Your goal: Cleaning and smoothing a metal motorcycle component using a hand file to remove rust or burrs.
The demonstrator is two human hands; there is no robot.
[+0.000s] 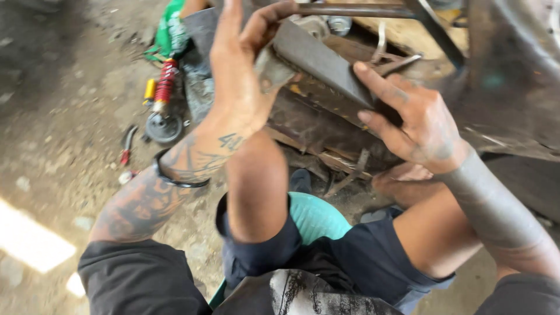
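Note:
My left hand (239, 70) grips the near end of a flat grey metal bar (318, 61), thumb curled over its top edge. My right hand (408, 119) holds the bar's other end, fingers pressed on its face and lower edge. The bar is held tilted in front of a rusty metal frame (315, 125) that lies low ahead of me. I am squatting, with both knees (256, 181) in view below the hands. A black band circles my left wrist and a grey sleeve covers my right forearm.
A red coil shock absorber (165, 81) with a yellow part lies on the dirt floor at the left, beside a dark round disc (164, 125) and red-handled pliers (126, 143). A thin steel rod (356, 10) crosses the top. A large dark metal panel (513, 76) fills the right.

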